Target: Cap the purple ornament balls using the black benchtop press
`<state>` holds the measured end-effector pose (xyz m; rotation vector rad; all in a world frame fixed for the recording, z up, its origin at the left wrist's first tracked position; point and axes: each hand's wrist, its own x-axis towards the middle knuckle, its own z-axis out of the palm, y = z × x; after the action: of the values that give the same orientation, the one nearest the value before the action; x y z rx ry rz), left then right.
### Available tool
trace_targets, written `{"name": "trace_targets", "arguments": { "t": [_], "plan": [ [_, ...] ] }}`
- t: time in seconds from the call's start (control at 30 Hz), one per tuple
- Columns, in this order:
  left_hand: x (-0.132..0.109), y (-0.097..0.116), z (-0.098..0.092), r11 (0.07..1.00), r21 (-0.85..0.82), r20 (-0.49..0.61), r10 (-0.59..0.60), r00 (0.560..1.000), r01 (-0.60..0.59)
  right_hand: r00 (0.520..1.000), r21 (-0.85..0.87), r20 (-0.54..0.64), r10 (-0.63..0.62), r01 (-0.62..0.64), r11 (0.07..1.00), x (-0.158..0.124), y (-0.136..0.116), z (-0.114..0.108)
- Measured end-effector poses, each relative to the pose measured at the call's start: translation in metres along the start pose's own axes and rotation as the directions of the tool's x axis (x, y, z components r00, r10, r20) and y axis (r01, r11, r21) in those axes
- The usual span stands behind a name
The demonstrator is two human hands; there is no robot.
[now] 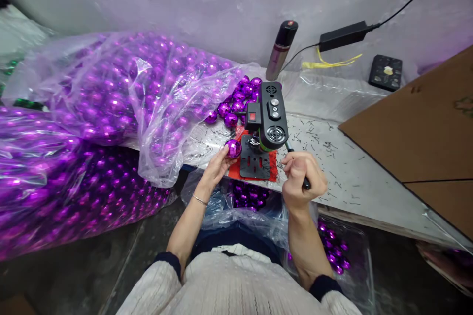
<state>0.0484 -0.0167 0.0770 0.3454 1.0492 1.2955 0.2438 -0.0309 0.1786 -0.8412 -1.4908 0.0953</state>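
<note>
Between the fingers of my left hand (218, 167) is a shiny purple mirror-faceted ball (233, 148), held at the left side of a small black bench drill press (273, 115). The machine's black slotted base plate (254, 170) stands on a red sheet (273, 165). My right hand (305, 177) is wrapped round the black-knobbed lever handle (306, 184) on the machine's right side. Behind the left hand, several loose purple balls (238, 107) lie on the bench. Where the tool tip meets the work is hidden under the machine head.
Large clear plastic bags (107, 83) full of purple balls fill the left. A spray can (282, 51), a black power adapter (343, 36) and a dark box (385, 72) are at the back. Cardboard (414, 128) leans at right. Dark shavings dot the bench (318, 157). More balls (334, 248) sit below.
</note>
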Motion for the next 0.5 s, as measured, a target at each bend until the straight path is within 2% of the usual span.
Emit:
{"name": "trace_targets", "arguments": {
  "t": [0.17,0.37,0.43,0.5],
  "plan": [
    [0.002,-0.01,0.007,0.999,-0.014,0.051,-0.034,0.998,0.035,1.0,-0.007,0.022,0.001,0.0,1.0,-0.001,0.0,-0.002],
    [0.0,-0.009,0.003,1.0,-0.012,0.073,-0.028,0.997,0.029,0.999,-0.01,0.032,-0.011,0.011,1.0,-0.004,0.001,-0.003],
    [-0.008,-0.006,0.0,0.999,0.038,0.151,-0.033,0.988,0.027,0.999,-0.027,0.043,-0.021,0.022,0.999,-0.004,0.003,-0.004],
    [-0.021,-0.005,-0.005,0.99,0.122,0.27,-0.096,0.958,0.065,0.997,-0.049,0.068,-0.029,0.032,0.998,-0.005,0.006,-0.005]
  ]
}}
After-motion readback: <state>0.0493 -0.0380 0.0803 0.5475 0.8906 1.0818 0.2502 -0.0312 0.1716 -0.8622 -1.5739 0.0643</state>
